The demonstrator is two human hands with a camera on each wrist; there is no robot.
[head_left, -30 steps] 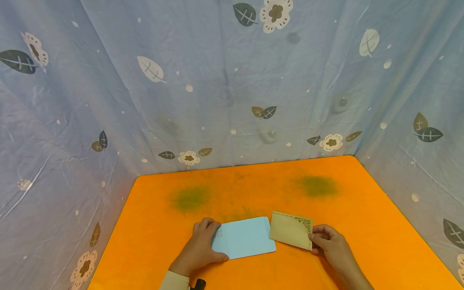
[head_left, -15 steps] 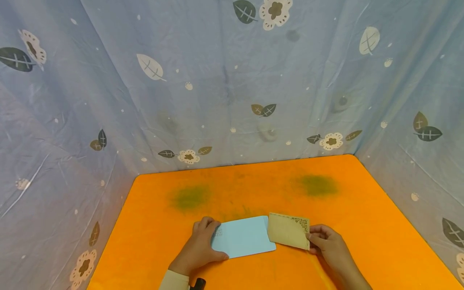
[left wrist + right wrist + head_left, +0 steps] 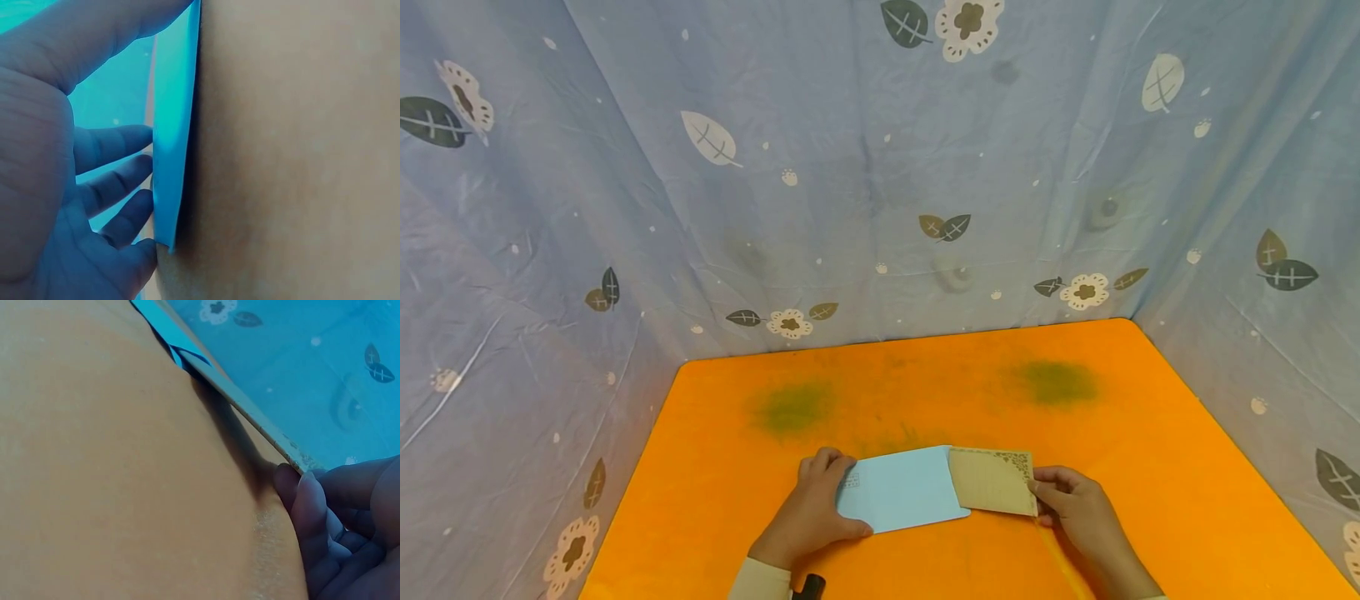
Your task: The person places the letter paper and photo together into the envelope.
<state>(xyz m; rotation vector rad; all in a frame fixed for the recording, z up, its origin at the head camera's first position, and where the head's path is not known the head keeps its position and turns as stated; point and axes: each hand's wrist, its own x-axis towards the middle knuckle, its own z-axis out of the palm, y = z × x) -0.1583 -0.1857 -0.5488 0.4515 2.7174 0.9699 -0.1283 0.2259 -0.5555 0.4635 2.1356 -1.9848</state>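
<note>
A light blue envelope (image 3: 901, 492) lies on the orange table, with small print near its left end. My left hand (image 3: 818, 508) holds that end, thumb at the near edge and fingers at the far edge; in the left wrist view the fingertips meet the edge of the envelope (image 3: 172, 144). My right hand (image 3: 1078, 504) pinches the right edge of a tan card (image 3: 992, 482) with a brown floral corner. The card's left end meets the envelope's right end. In the right wrist view the envelope's mouth (image 3: 178, 355) is parted around the card (image 3: 250, 419), which slants above the table.
The orange table (image 3: 910, 383) has two dark green smudges towards the back. Blue-grey curtains (image 3: 865, 167) with leaf and flower prints stand behind it and at both sides. A small black object (image 3: 811, 587) sits by the left wrist.
My right hand has moved the tan card leftwards, and its left end has turned to line up more with the envelope's mouth. The left hand and envelope have stayed nearly still.
</note>
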